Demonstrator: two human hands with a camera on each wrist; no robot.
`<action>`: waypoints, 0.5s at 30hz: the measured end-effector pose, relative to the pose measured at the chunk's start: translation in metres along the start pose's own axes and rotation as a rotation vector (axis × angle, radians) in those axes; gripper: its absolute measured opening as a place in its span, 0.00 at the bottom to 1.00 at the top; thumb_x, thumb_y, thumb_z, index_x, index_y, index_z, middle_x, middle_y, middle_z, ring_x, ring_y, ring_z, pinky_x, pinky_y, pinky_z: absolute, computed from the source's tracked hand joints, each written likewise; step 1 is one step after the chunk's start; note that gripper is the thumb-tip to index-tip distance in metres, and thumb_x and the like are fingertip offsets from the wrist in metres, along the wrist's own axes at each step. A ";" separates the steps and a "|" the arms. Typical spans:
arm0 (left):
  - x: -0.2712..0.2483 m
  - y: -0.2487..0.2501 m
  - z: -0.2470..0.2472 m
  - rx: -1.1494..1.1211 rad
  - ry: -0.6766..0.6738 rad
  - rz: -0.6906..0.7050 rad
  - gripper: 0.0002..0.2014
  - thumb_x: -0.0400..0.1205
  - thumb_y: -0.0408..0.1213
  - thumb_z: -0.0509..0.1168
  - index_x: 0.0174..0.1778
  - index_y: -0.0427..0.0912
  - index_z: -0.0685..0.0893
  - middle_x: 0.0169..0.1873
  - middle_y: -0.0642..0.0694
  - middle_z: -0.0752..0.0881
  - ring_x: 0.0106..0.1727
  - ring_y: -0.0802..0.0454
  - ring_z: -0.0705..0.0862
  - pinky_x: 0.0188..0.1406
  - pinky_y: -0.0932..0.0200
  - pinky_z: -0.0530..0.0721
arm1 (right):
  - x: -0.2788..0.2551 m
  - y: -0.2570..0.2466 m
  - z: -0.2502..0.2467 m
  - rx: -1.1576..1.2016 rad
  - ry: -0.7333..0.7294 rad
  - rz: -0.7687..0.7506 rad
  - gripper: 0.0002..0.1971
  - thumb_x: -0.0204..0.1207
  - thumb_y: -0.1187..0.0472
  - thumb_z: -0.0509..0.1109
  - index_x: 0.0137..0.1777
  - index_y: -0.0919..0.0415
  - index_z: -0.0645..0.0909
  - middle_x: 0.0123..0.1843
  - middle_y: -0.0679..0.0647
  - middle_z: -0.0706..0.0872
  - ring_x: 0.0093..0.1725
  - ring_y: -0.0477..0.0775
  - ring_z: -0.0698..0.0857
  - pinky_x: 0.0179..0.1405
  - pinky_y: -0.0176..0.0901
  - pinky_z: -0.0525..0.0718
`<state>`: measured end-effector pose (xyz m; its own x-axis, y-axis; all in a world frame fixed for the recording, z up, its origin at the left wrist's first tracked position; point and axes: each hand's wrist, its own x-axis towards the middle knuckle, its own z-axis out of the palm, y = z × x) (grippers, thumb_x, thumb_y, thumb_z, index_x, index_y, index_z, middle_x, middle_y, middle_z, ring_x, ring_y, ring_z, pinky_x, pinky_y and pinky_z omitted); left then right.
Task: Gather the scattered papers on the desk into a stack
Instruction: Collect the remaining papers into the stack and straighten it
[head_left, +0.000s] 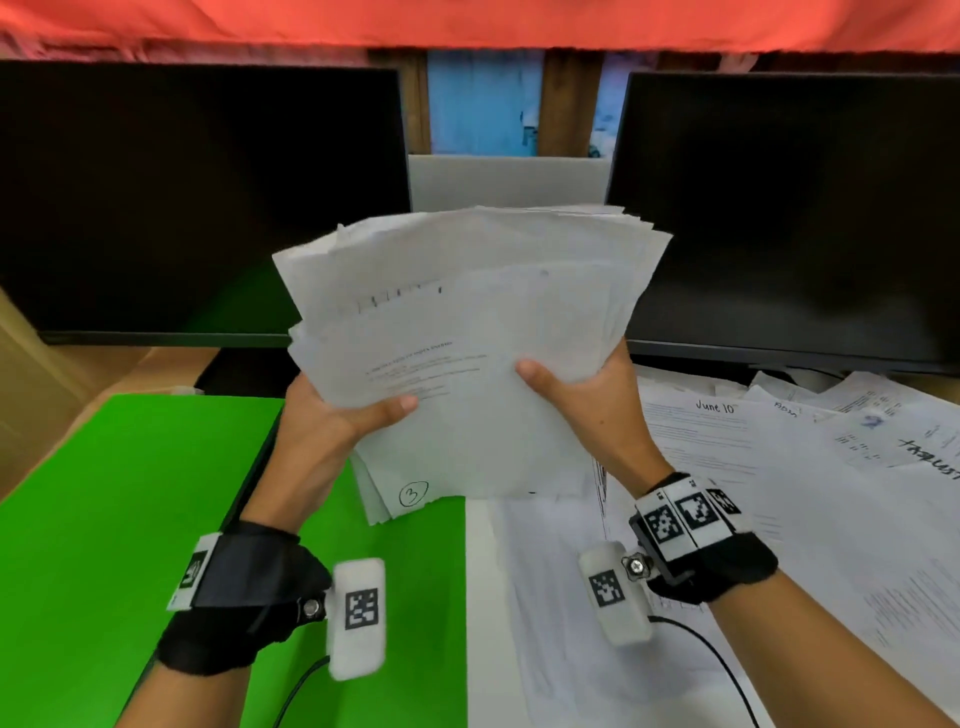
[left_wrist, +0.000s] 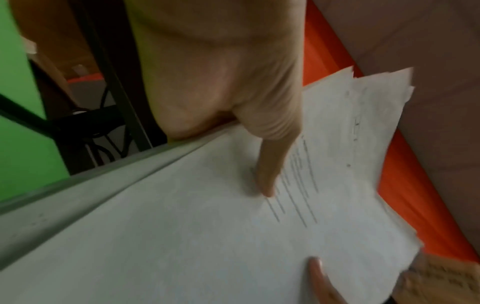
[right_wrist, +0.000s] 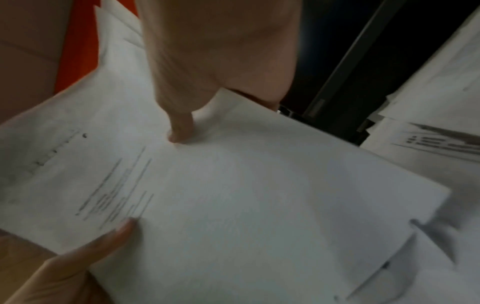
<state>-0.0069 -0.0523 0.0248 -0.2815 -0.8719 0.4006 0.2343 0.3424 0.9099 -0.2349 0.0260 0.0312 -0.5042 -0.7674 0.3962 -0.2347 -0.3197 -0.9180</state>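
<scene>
My left hand (head_left: 332, 421) and right hand (head_left: 587, 395) grip a thick, uneven, fanned sheaf of papers (head_left: 467, 322), thumbs pressed on top, above the desk (head_left: 483, 597).

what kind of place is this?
Likely an office or data-collection workstation: two dark monitors stand side by side on a desk, loose printed papers lie spread over its right side, and both hands hold a paper stack.

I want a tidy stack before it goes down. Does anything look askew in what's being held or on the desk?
Yes. The bundle of papers gripped by the left hand and right hand is fanned, its edges misaligned. Loose sheets lie overlapping on the desk's right side.
</scene>
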 end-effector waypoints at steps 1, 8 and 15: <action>-0.001 -0.002 0.002 0.034 0.002 -0.007 0.24 0.65 0.22 0.77 0.56 0.44 0.85 0.52 0.52 0.92 0.54 0.54 0.90 0.50 0.61 0.86 | -0.002 0.003 0.000 -0.013 -0.018 0.021 0.32 0.63 0.54 0.84 0.67 0.54 0.76 0.60 0.45 0.87 0.60 0.40 0.86 0.60 0.42 0.86; 0.004 0.007 0.004 0.057 0.023 0.031 0.22 0.64 0.27 0.82 0.52 0.45 0.87 0.51 0.53 0.92 0.52 0.53 0.91 0.47 0.59 0.89 | -0.002 -0.009 0.005 0.022 0.017 -0.023 0.23 0.70 0.60 0.80 0.65 0.58 0.80 0.58 0.45 0.88 0.57 0.41 0.88 0.56 0.36 0.86; -0.004 -0.004 0.009 0.109 0.120 -0.063 0.16 0.75 0.22 0.74 0.51 0.49 0.87 0.44 0.62 0.92 0.52 0.55 0.91 0.56 0.53 0.89 | -0.010 0.000 0.013 -0.060 -0.047 0.033 0.21 0.77 0.66 0.72 0.69 0.60 0.76 0.55 0.39 0.85 0.55 0.35 0.86 0.61 0.36 0.84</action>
<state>-0.0156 -0.0472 0.0210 -0.1781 -0.9261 0.3325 0.1158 0.3159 0.9417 -0.2189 0.0258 0.0269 -0.4728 -0.8028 0.3633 -0.2690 -0.2611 -0.9271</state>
